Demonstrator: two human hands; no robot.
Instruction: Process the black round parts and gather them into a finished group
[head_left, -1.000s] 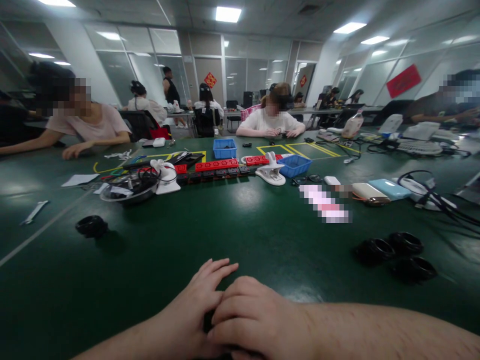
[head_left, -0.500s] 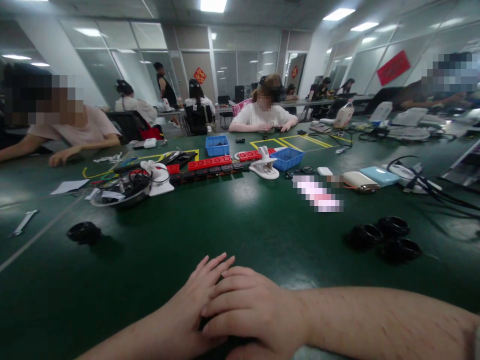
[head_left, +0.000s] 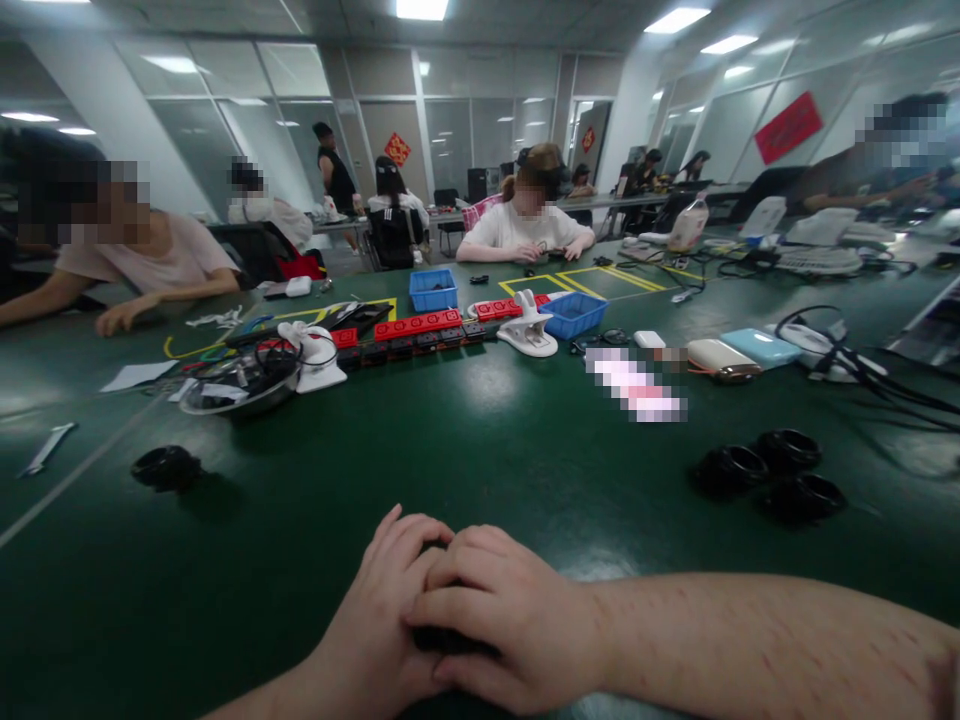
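My left hand (head_left: pixel 382 610) and my right hand (head_left: pixel 504 615) meet at the bottom middle of the head view, curled round a black part (head_left: pixel 454 642). Only slivers of that part show between the fingers, so its shape is hidden. The right fingers lie over its top and touch the left hand; the left hand wraps its left side. Off to the left stands a black ring-shaped part (head_left: pixel 166 468). Similar black ring-shaped parts, three of them, sit together on the right, among them a front one (head_left: pixel 805 498).
On the green table (head_left: pixel 337 460) lie a wrench (head_left: pixel 49 448), a metal bowl of cables (head_left: pixel 240 395), red power strips (head_left: pixel 417 324), a white clip stand (head_left: pixel 529 330), blue bins (head_left: pixel 574 315) and a power bank (head_left: pixel 721 358). Co-workers sit opposite and at both sides.
My left fingers, stretched out before, are now bent. Both hands have curled inward, and a black part now shows between them.
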